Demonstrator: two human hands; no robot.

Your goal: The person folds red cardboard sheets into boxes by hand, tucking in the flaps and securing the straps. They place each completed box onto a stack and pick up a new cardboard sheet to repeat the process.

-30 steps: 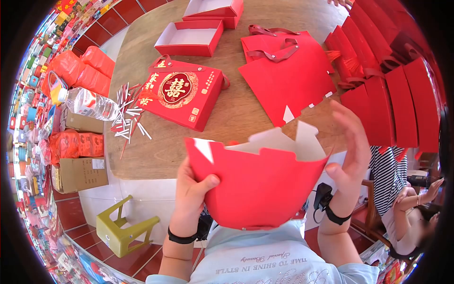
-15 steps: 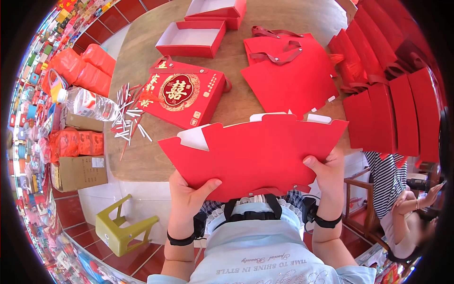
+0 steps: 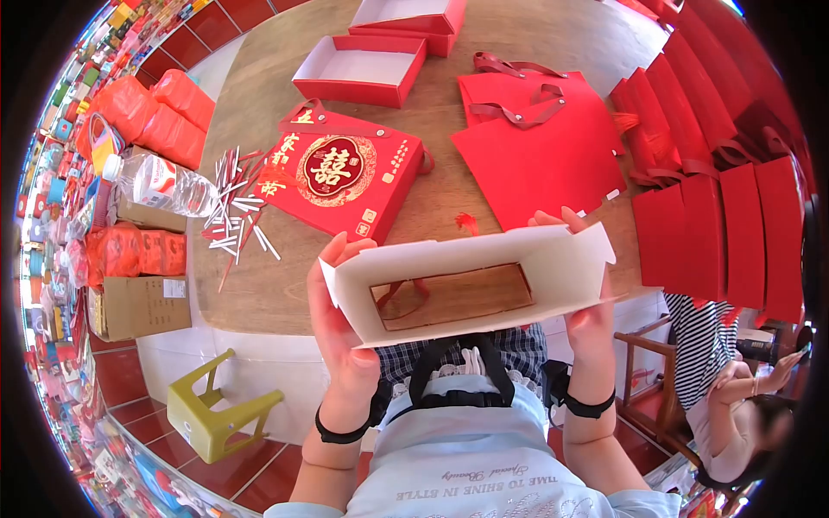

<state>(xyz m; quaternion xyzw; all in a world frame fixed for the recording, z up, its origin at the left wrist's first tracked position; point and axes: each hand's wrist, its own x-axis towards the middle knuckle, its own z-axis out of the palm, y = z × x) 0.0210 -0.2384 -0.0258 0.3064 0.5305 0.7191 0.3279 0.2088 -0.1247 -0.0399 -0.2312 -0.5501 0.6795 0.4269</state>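
Between my hands a red paper bag [image 3: 561, 259] stands opened out, its white inside facing up at me and a rectangular opening showing the table through it. My left hand [image 3: 341, 302] wraps round the bag's left end, thumb low and fingertips over the far edge. At the right end my right hand [image 3: 587, 302] grips it the same way, fingertips showing at the far edge. Beyond the bag lie a decorated red box [image 3: 341, 177] with a gold emblem and several flat red bags [image 3: 535, 147] with ribbon handles.
Two open red boxes [image 3: 363, 91] sit at the table's far side. Paper strips [image 3: 237, 207] lie scattered at left, near a plastic bottle [image 3: 160, 183]. Red bags [image 3: 691, 224] stand in rows at right. A green stool [image 3: 216, 414] is lower left; another person [image 3: 734, 414] is lower right.
The flat folded bag has been opened into a hollow shape and tilted so its inside faces me. Both hands have moved from its near edge to its ends.
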